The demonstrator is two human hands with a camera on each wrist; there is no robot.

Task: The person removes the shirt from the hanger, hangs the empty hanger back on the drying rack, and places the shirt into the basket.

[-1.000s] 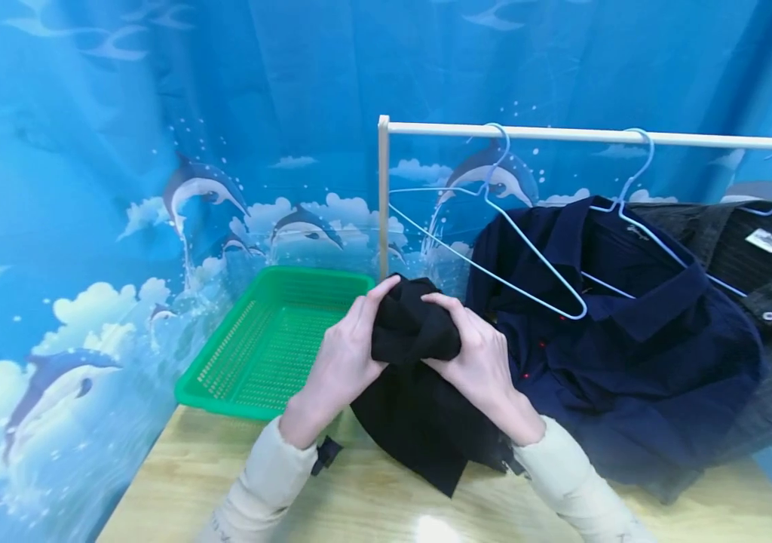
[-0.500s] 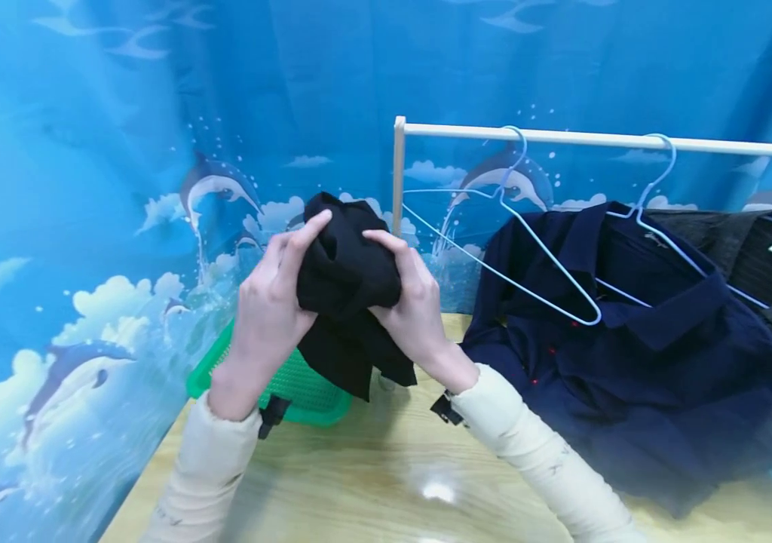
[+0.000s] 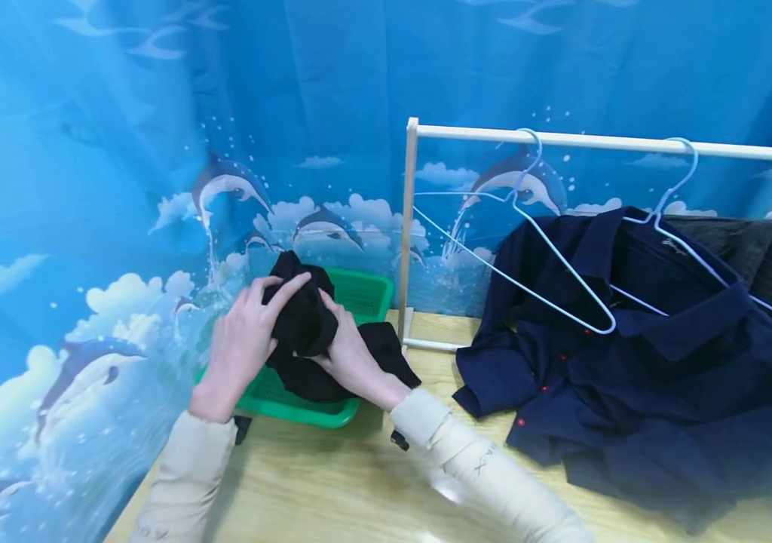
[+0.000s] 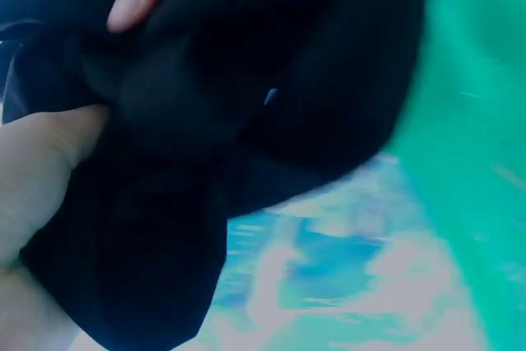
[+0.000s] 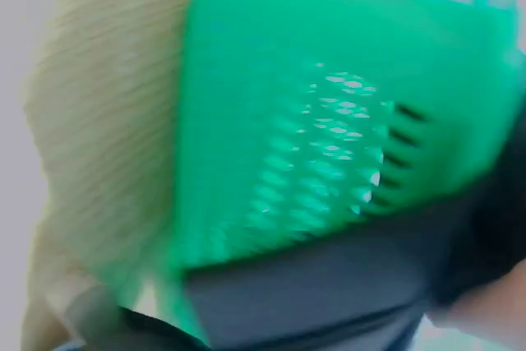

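A bundled black garment [image 3: 304, 320] is held over the green plastic basket [image 3: 379, 294], with one flap draped across the basket's right side. My left hand [image 3: 243, 343] grips the bundle's left side, fingers bent over its top. From the right, my right hand [image 3: 348, 351] holds it with the thumb side up. In the left wrist view, dark folds of the garment [image 4: 164, 178] fill much of the picture and a thumb presses into them. The right wrist view is blurred; the perforated basket [image 5: 246, 96] shows beyond a hanging fold. The garment's kind cannot be made out.
Right of the basket stands a white rack [image 3: 481, 134]. From it hang a bare blue hanger [image 3: 562, 264], a navy shirt [image 3: 664, 377] with red buttons, and a dark grey garment [image 3: 718, 234]. A dolphin-print curtain [image 3: 87, 264] backs the wooden table [image 3: 332, 483].
Both hands have carried the black garment left from beside the rack, raised it, then lowered it over the basket. The head view has turned slightly left.
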